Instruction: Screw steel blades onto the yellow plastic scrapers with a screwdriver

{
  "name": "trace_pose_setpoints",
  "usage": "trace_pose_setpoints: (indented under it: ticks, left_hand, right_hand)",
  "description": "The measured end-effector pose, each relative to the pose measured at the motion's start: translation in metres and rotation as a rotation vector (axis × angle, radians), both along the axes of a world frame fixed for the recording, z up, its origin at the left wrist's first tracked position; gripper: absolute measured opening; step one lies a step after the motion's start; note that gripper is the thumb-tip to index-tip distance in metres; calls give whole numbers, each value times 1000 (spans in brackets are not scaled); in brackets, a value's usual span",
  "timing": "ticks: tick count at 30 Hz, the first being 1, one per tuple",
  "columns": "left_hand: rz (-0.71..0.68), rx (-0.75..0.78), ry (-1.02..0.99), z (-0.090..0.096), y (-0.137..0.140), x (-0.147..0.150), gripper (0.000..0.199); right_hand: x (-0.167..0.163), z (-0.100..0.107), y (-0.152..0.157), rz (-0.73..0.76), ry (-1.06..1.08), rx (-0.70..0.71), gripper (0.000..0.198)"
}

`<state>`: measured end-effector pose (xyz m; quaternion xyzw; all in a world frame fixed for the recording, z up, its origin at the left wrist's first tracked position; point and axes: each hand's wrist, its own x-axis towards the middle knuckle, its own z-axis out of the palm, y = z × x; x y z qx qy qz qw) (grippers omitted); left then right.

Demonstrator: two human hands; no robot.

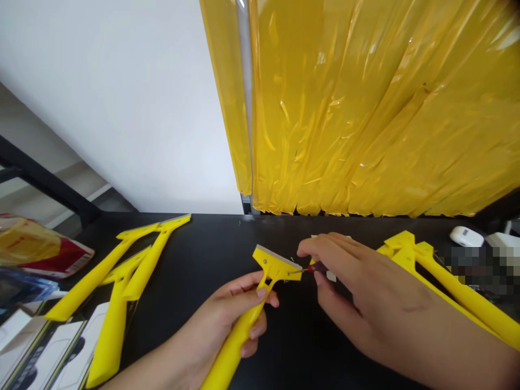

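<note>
My left hand (233, 309) is wrapped round the handle of a yellow scraper (274, 266), its wide head pointing up and away from me. Two small screws show on that head, and a pale strip runs along its far edge. In my right hand (345, 276) is a screwdriver (310, 268), pinched between thumb and fingers. Its thin shaft reaches left to the right-hand screw on the scraper head. Most of the screwdriver's handle is hidden by my fingers. Some small pale pieces lie partly behind my right hand.
Several yellow scrapers (109, 325) lie at left, partly over white boxes (60, 352). More yellow scrapers (455, 281) lie at right, near a small white case (466, 236). A red and yellow packet (44, 246) stands far left. Yellow plastic sheeting (365, 108) hangs behind the black table (215, 244).
</note>
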<state>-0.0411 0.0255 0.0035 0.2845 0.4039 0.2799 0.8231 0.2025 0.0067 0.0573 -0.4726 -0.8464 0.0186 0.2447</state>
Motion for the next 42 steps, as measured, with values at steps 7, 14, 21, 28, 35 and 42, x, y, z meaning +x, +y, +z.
trace_pose_setpoints:
  ticks: [7,14,21,28,35,42]
  left_hand:
    - [21,9,6,1,0,1,20]
    - [6,16,-4,0,0,-1,19]
    - [0,15,-12,0,0,-1,17]
    - [-13,15,-6,0,0,0,18]
    - [-11,22,-12,2,0,1,18]
    - [-19,12,-10,2,1,1,14]
  right_hand:
    - [-1,9,-1,35,-17,-19,25]
    - [0,-1,4,-5,1,39,23]
    - [-6,4,-2,31,182,-197,31]
    - [-11,-4,4,-96,80,10,20]
    - [-8,3,-1,-63,63,-42,18]
    - [-6,2,0,-37,32,-24,22]
